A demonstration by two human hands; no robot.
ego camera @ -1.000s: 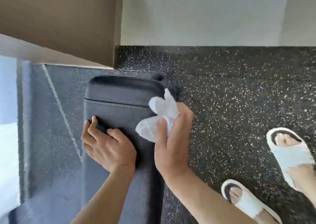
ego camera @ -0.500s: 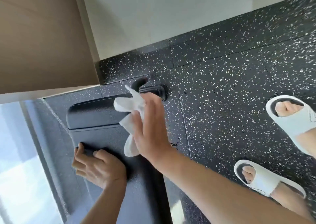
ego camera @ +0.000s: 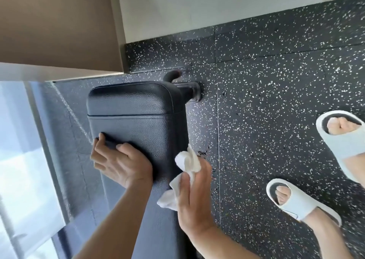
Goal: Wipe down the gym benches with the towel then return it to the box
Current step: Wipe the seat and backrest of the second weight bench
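A black padded gym bench (ego camera: 138,108) runs from the lower middle up to its rounded end near the wall. My left hand (ego camera: 120,163) rests on the top of the pad, its fingers curled over the left edge and the thumb lying on top. My right hand (ego camera: 194,199) holds a crumpled white towel (ego camera: 187,161) between thumb and fingers and presses it against the bench's right side. Part of the towel bunches above my fingertips, and part hangs out below my palm. No box is in view.
The bench's black metal foot (ego camera: 189,90) sticks out to the right at the far end. My feet in white slippers (ego camera: 343,140) (ego camera: 296,203) stand on black speckled rubber floor (ego camera: 276,80). A pale wall (ego camera: 197,7) is ahead, and window glass (ego camera: 23,160) is close on the left.
My right hand has slid the towel from the bench's far end back toward me along the right side. My left hand has stayed on the pad's left edge.
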